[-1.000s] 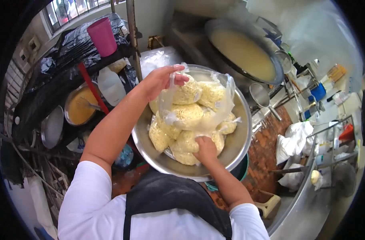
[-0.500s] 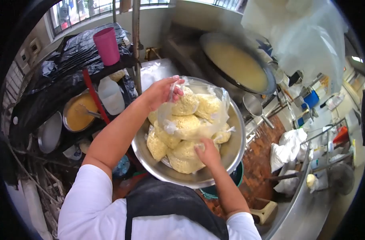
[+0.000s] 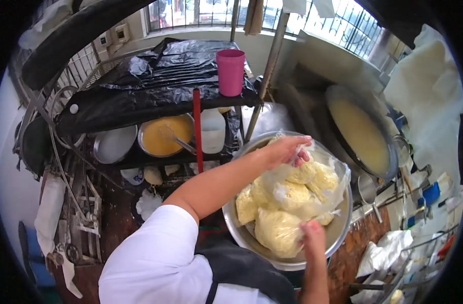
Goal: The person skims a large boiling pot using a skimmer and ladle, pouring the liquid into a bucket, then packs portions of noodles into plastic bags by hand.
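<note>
A wide metal basin (image 3: 347,223) holds several clear plastic bags filled with a pale yellow, crumbly food. At its far side my left hand (image 3: 294,151) has its fingers closed on the gathered top of a large clear plastic bag (image 3: 335,159), which spreads over the filled ones. My right hand (image 3: 314,240), partly blurred, is at the basin's near right. Its thumb and fingers pinch the side of a filled plastic bag (image 3: 279,233), the one nearest to me.
Right of the basin are a large pan of cloudy yellowish liquid (image 3: 360,134) and a handled strainer (image 3: 367,190). On the left, a black-covered rack bears a pink cup (image 3: 230,73). Below stand a bowl of orange liquid with a whisk (image 3: 160,133) and a white jug (image 3: 213,131).
My view has swung left, so the basin appears farther right. The nearest filled bag has shifted and turned at my right hand. My left hand keeps hold of the large bag.
</note>
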A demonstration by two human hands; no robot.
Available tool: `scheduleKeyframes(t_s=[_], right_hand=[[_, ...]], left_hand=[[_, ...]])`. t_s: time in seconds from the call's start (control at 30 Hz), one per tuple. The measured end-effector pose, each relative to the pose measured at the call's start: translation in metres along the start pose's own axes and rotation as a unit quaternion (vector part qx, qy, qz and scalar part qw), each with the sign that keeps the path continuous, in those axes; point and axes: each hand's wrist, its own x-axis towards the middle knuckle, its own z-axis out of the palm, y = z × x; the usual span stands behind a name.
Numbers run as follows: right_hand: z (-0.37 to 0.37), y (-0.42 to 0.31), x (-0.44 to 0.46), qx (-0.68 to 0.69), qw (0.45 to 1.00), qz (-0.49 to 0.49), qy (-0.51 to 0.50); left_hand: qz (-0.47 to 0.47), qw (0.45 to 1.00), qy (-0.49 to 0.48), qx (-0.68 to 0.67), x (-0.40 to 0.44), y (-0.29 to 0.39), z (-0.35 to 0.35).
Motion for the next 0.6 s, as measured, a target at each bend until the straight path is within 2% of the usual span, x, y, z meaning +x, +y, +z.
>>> scheduleKeyframes(t_s=[0.1,0.13,0.2,0.23,0.3,0.37,0.43,0.47,0.53,0.6], right_hand=[[-0.002,-0.063,-0.010,0.177,0.980,-0.083,0.023],[-0.003,-0.087,-0.014,0.216,0.968,-0.128,0.002],[-0.001,-0.122,-0.004,0.270,0.941,-0.200,0.041],[0.003,-0.140,-0.003,0.281,0.932,-0.225,0.047],[0.010,-0.159,0.001,0.302,0.909,-0.282,0.062],[0.015,-0.151,0.016,0.271,0.909,-0.310,0.067],[0.013,-0.122,0.038,0.180,0.940,-0.284,0.066],[0.007,-0.099,0.052,0.043,0.946,-0.296,0.125],[-0.015,-0.051,0.079,-0.218,0.904,-0.326,0.169],[-0.036,-0.026,0.085,-0.294,0.889,-0.301,0.182]], left_hand=[[0.001,1.000,0.006,-0.009,0.002,-0.004,0.005],[0.002,1.000,-0.009,-0.001,0.006,-0.007,-0.002],[0.018,0.998,0.047,-0.030,0.004,-0.006,0.016],[0.000,1.000,0.010,0.008,0.015,-0.018,-0.009],[0.008,1.000,0.000,0.012,0.003,-0.004,0.004],[0.004,1.000,0.001,0.008,0.000,-0.001,0.005],[0.005,1.000,0.004,0.015,0.000,-0.001,0.005],[0.005,1.000,0.008,0.020,-0.001,-0.001,0.004],[0.001,1.000,0.020,0.015,-0.002,-0.001,0.002],[-0.001,1.000,0.026,0.006,-0.003,-0.003,-0.001]])
